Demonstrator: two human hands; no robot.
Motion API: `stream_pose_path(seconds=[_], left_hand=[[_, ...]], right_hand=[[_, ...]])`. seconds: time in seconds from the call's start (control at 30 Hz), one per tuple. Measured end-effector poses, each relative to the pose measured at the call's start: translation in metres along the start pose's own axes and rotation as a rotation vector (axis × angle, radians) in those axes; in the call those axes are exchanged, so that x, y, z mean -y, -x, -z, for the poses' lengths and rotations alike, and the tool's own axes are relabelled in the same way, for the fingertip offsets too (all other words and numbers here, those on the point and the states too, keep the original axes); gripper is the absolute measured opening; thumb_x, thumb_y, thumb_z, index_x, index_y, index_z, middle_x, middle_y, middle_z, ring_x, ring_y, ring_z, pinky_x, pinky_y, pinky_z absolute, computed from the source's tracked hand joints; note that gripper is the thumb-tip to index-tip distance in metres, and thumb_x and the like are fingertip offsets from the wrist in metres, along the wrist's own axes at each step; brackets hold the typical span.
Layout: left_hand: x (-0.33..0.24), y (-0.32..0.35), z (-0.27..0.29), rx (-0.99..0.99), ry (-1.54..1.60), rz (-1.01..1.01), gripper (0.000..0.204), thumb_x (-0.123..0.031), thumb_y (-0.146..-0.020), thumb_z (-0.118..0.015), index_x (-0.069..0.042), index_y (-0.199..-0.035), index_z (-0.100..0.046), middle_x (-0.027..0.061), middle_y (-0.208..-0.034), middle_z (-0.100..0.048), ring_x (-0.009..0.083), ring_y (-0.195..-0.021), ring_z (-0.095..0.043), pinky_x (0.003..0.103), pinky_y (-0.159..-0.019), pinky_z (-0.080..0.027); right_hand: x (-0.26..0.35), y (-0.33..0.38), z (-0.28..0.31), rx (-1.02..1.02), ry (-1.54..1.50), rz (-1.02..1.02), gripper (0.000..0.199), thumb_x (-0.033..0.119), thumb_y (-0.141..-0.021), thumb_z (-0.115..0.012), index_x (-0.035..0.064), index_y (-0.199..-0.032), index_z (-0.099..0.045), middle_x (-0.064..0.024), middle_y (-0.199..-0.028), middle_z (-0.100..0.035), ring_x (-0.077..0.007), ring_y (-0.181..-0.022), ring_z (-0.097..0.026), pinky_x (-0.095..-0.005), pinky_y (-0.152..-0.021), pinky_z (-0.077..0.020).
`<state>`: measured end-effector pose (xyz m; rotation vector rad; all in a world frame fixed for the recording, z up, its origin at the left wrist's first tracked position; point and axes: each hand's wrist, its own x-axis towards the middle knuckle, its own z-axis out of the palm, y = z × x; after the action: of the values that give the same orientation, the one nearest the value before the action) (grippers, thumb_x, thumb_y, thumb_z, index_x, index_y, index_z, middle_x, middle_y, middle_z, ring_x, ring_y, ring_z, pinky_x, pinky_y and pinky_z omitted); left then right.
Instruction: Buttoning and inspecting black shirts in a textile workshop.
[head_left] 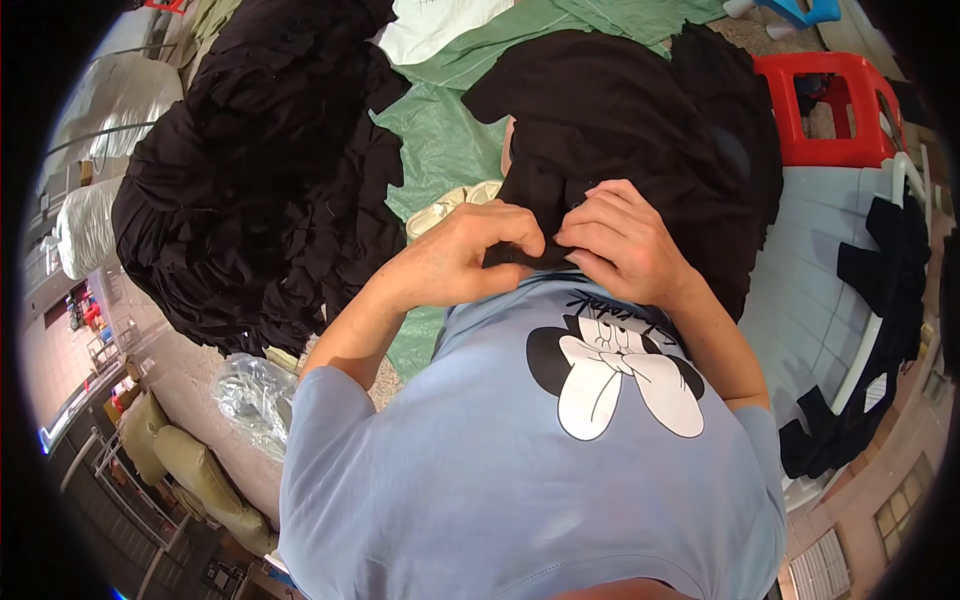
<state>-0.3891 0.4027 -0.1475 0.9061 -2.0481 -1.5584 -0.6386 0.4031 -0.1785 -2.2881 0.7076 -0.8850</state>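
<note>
A black garment (610, 120) is spread over my lap, its near edge drawn up close to my waist. My left hand (475, 250) is closed on that edge, with thumb and forefinger pinching the dark cloth. Just to the right, my right hand (625, 240) has its fingers curled down onto the same garment and grips it. A short gap of bunched fabric lies between the two hands. The fingertips are partly lost against the black cloth, and any small item between them is hidden.
A big heap of black cloth pieces (260, 170) rises at left. Under it and ahead lies a green sheet (430, 130). A red plastic stool (830, 110) stands at far right, beside a pale blue surface (810, 260) with black pieces (890, 260). Clear plastic (255, 400) lies at lower left.
</note>
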Motion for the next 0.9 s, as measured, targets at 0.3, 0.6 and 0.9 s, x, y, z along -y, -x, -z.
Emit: stream_pose_path(seconds=[0.3, 0.6, 0.9], left_hand=[[0.024, -0.031, 0.005, -0.063, -0.230, -0.012, 0.020, -0.005, -0.083, -0.072, -0.002, -0.101, -0.066, 0.0096, -0.097, -0.066, 0.0285, -0.093, -0.063, 0.036, -0.080, -0.050], [0.060, -0.080, -0.016, -0.175, -0.403, -0.221, 0.026, -0.006, -0.078, -0.074, -0.008, -0.103, -0.065, 0.0060, -0.110, -0.062, 0.0262, -0.108, -0.054, 0.036, -0.097, -0.036], [0.061, -0.074, 0.002, -0.066, 0.046, 0.172, 0.019, -0.015, -0.097, -0.061, -0.003, -0.109, -0.068, 0.0018, -0.097, -0.067, 0.0108, -0.094, -0.057, 0.026, -0.086, -0.044]], right_hand=[[0.007, 0.024, -0.006, 0.033, -0.013, -0.100, 0.020, -0.001, -0.071, -0.072, 0.0018, -0.091, -0.067, -0.0078, -0.085, -0.062, -0.0262, -0.078, -0.059, -0.0412, -0.081, -0.0453], [0.010, 0.034, 0.000, -0.054, 0.290, -0.013, 0.012, 0.008, -0.077, -0.070, 0.0045, -0.088, -0.067, -0.0071, -0.091, -0.063, -0.0219, -0.085, -0.060, -0.0380, -0.087, -0.0454], [0.005, 0.030, 0.005, -0.124, 0.206, 0.043, 0.020, 0.003, -0.075, -0.065, 0.0074, -0.094, -0.067, -0.0045, -0.098, -0.065, -0.0223, -0.089, -0.064, -0.0379, -0.085, -0.0470]])
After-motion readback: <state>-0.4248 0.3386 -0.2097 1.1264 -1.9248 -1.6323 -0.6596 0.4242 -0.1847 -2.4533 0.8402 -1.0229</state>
